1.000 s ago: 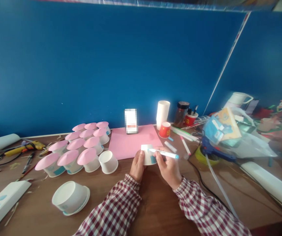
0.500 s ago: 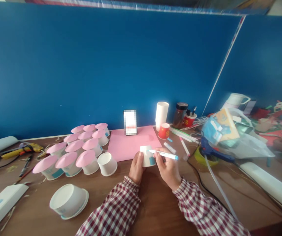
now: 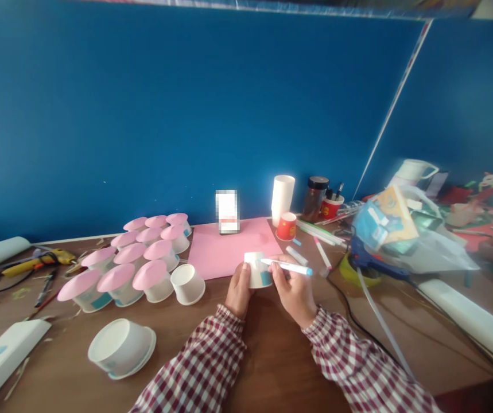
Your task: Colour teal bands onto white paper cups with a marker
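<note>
Upside down in my left hand [image 3: 239,291] is a white paper cup [image 3: 255,276] with a blue patch on its side. The fingers of that hand are wrapped round the cup's left side. My right hand [image 3: 295,289] grips a white marker [image 3: 287,266] with a light blue end, its tip at the cup's side. Behind the cup lies a sheet of pink paper [image 3: 212,249]. To the left, a bare upturned paper cup [image 3: 188,287] stands beside several cups topped with pink paper cones [image 3: 150,274]. Closer to me is another upturned cup [image 3: 121,347].
A phone [image 3: 228,212] leans against the blue wall. A red cup [image 3: 287,227], a white cup stack [image 3: 282,198] and a dark-lidded jar [image 3: 315,198] stand at the back right. A blue glue gun [image 3: 375,265] rests by a plastic bag. At left are a yellow glue gun [image 3: 39,263] and a power strip [image 3: 7,358].
The marker's tip has shifted slightly left along the cup's side. Both hands keep their hold, and the whole view has moved a little.
</note>
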The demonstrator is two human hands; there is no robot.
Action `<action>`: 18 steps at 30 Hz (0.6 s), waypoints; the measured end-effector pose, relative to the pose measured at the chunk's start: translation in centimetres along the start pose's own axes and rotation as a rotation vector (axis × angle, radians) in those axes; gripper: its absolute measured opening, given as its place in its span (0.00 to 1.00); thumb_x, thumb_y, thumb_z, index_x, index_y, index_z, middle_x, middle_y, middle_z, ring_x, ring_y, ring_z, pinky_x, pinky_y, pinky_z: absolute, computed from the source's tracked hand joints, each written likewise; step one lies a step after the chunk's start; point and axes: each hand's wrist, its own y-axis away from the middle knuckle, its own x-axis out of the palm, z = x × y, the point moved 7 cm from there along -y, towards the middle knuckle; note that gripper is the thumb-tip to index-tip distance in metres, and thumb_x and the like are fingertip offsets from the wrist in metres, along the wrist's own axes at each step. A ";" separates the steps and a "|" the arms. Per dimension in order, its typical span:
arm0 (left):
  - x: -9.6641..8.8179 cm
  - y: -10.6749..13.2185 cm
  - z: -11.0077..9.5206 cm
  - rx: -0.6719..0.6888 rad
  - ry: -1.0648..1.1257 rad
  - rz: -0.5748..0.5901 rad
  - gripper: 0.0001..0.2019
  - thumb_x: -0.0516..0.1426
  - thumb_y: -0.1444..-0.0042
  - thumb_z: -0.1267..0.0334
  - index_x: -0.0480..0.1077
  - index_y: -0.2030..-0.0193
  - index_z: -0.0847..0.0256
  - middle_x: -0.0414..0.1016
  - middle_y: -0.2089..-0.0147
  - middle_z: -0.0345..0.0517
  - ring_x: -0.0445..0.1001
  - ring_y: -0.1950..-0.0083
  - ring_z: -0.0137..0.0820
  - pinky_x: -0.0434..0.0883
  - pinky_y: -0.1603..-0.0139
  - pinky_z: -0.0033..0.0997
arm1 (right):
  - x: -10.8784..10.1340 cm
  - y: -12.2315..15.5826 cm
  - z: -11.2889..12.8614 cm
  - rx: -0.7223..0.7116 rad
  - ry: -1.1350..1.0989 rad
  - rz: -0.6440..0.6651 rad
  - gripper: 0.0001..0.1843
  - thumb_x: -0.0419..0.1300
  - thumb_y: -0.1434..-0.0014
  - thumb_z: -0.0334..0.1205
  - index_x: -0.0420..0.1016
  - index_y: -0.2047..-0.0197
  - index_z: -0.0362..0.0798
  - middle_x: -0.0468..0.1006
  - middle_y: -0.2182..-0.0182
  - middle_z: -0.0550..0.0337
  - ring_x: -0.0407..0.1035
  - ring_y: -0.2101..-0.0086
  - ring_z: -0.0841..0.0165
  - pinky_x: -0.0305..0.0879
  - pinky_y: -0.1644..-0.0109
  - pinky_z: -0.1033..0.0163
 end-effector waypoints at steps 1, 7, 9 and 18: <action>0.0 0.0 0.0 0.003 -0.002 0.000 0.26 0.51 0.43 0.43 0.72 0.51 0.65 0.77 0.59 0.52 0.73 0.59 0.37 0.69 0.56 0.36 | 0.0 0.0 0.1 -0.002 -0.001 -0.003 0.11 0.51 0.35 0.40 0.72 0.60 0.46 0.77 0.68 0.54 0.72 0.70 0.67 0.70 0.67 0.63; -0.2 -0.1 0.1 0.017 -0.015 -0.011 0.26 0.51 0.42 0.44 0.72 0.52 0.65 0.77 0.58 0.52 0.73 0.58 0.38 0.68 0.54 0.37 | -0.2 -0.1 0.3 -0.009 0.001 -0.015 0.11 0.51 0.36 0.40 0.72 0.61 0.45 0.77 0.68 0.54 0.72 0.70 0.67 0.69 0.67 0.63; -0.2 -0.1 0.2 0.020 -0.013 -0.010 0.26 0.51 0.42 0.44 0.72 0.52 0.65 0.77 0.57 0.52 0.73 0.58 0.38 0.68 0.54 0.37 | -0.1 -0.1 0.2 -0.011 -0.003 -0.013 0.11 0.51 0.36 0.40 0.72 0.61 0.46 0.77 0.68 0.54 0.72 0.70 0.67 0.69 0.67 0.64; 0.0 -0.1 0.1 0.013 0.030 0.006 0.26 0.52 0.43 0.44 0.72 0.51 0.65 0.77 0.56 0.53 0.73 0.56 0.39 0.69 0.53 0.38 | -0.1 -0.1 0.2 -0.009 -0.001 -0.003 0.10 0.51 0.36 0.39 0.72 0.61 0.46 0.76 0.71 0.57 0.71 0.72 0.68 0.68 0.69 0.65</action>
